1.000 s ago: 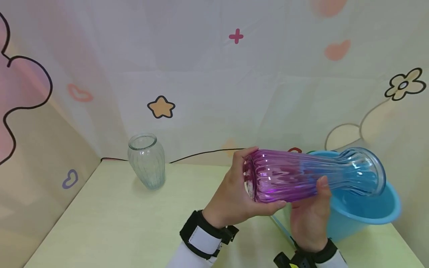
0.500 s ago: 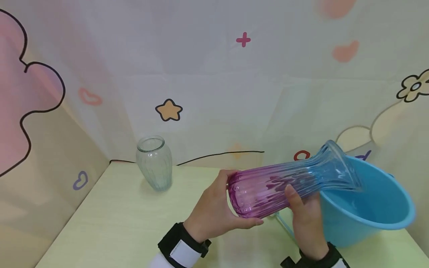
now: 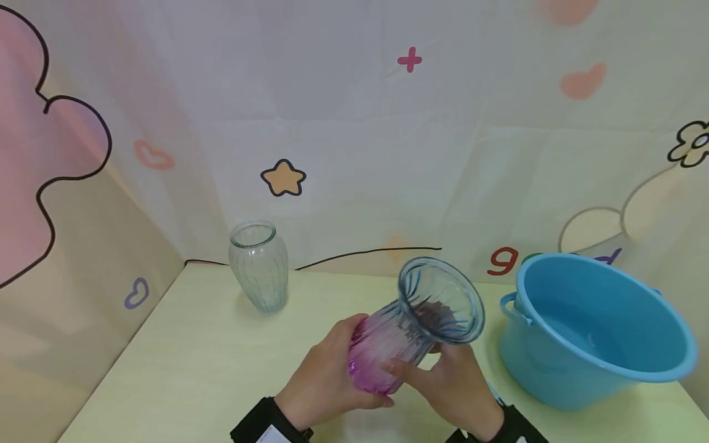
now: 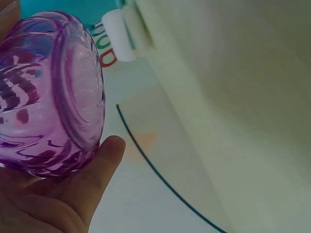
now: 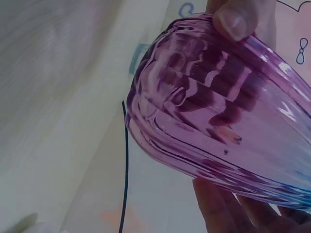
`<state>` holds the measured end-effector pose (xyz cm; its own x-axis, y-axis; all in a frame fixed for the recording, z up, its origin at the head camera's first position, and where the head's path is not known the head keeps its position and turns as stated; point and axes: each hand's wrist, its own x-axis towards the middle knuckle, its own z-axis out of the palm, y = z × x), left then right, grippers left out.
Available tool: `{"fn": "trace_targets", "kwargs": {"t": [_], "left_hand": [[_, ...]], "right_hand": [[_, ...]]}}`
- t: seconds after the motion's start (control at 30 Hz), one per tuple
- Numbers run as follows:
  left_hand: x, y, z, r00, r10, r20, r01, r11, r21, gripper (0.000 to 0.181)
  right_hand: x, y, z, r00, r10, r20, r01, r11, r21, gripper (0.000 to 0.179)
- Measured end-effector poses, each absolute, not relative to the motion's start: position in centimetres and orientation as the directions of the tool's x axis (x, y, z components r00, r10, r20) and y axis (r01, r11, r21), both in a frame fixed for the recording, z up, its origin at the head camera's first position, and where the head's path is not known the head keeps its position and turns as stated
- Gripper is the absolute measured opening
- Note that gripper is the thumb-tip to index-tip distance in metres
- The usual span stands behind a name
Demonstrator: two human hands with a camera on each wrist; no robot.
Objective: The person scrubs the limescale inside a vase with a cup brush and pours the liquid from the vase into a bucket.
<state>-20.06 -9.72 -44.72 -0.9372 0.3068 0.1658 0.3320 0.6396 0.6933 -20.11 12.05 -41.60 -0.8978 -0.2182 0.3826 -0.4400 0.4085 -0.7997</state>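
Gripping tilted pink-blue vase (image 3: 390,338), likely two-handed to steady slick glass: left hand (image 3: 321,381) has fingers curled round base, right hand (image 3: 456,391) pinches body between thumb and fingers. Blue bucket (image 3: 559,375) right of those fingers; clear vase (image 3: 260,271) upright beyond left fingers.

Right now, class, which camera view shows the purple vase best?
The head view: it shows the purple vase end to end, rim included, though the left hand and right hand cover parts. Left wrist shows just its bottom part; right wrist shows its body, without the rim.
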Motion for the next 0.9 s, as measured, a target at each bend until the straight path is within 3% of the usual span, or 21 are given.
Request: {"fn": "trace_targets", "kwargs": {"t": [0.13,0.53,0.9], "left_hand": [[-19.8,-10.9,-45.8,-0.955,0.274,0.116,0.263,0.598,0.757,0.117],[-19.3,-14.1,-47.1,-0.98,0.195,0.044,0.125,0.429,0.895,0.106],[-19.2,-17.8,-47.6,-0.997,0.049,0.066,0.082,0.538,0.839,0.106]], "right_hand": [[-20.2,10.2,-42.0,-0.886,-0.243,0.396,-0.464,0.422,-0.779,0.091],[-20.8,5.5,-41.9,-0.915,-0.273,0.298,-0.396,0.457,-0.796,0.078],[-22.0,1.2,-42.3,-0.861,-0.427,0.276,-0.466,0.447,-0.764,0.072]]}}
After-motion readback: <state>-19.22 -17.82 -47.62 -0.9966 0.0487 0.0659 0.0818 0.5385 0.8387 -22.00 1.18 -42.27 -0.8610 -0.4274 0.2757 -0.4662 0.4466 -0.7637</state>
